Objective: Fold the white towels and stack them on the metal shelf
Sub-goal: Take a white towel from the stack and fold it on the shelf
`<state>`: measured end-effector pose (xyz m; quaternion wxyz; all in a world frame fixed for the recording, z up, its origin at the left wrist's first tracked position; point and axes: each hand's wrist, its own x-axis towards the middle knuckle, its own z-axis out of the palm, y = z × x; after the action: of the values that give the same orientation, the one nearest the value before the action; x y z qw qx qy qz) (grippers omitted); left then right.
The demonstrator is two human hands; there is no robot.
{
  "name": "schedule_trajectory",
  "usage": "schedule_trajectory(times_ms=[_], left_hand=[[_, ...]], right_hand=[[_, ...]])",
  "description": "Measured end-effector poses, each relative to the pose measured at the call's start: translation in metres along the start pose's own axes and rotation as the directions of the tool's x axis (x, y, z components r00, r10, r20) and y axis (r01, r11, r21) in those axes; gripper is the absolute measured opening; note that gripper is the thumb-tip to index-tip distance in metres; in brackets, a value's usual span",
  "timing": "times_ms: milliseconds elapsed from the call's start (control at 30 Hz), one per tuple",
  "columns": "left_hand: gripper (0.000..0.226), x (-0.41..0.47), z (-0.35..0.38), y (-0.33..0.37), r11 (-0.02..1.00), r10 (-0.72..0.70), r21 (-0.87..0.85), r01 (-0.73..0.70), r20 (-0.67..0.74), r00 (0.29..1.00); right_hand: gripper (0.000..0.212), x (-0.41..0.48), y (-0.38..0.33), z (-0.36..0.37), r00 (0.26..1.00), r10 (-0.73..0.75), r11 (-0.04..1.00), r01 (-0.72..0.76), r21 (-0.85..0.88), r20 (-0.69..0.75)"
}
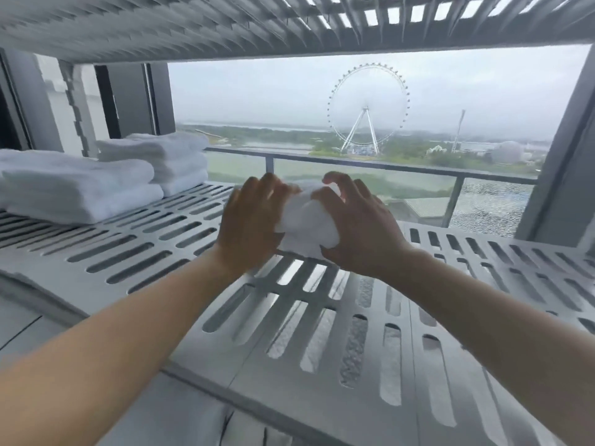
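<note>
A small folded white towel sits on the slotted metal shelf, near its middle. My left hand grips the towel's left side with curled fingers. My right hand grips its right side, fingers curved over the top and thumb at the lower edge. Two stacks of folded white towels rest at the shelf's left: a wide front stack and a taller stack behind it.
Another slotted metal shelf hangs close overhead. Grey shelf uprights stand at the left and right. Behind the shelf is a window with a balcony railing. The shelf's right part holds nothing.
</note>
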<state>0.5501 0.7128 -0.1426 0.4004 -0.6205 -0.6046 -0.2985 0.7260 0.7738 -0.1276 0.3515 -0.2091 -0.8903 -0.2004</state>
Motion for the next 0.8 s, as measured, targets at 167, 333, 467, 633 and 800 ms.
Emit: schedule_trajectory(times_ms=[167,333,467,633,800], left_hand=[[0.054,-0.009,0.017,0.022,0.978,-0.007,-0.206,0.038,0.149,0.989],[0.053,-0.007,0.033,0.044,0.935,0.055,-0.351,0.049,0.279,0.959],[0.063,0.013,0.037,0.057,0.910,0.191,-0.414,-0.028,0.360,0.913],[0.058,0.029,0.034,0.044,0.826,0.243,-0.551,0.119,0.539,0.806],[0.057,0.014,0.042,0.040,0.891,0.112,-0.445,0.086,0.401,0.909]], right_hand=[[0.067,-0.023,0.016,-0.002,0.992,-0.039,0.999,0.037,0.012,0.124],[0.061,-0.050,0.042,-0.007,0.982,-0.119,0.992,0.122,-0.015,0.145],[0.059,-0.067,0.064,-0.008,0.987,-0.105,0.994,0.108,-0.025,0.119],[0.057,-0.065,0.074,-0.005,0.989,-0.095,0.972,0.067,0.225,0.116],[0.067,-0.054,0.079,0.011,0.990,0.107,0.943,-0.129,0.306,0.089]])
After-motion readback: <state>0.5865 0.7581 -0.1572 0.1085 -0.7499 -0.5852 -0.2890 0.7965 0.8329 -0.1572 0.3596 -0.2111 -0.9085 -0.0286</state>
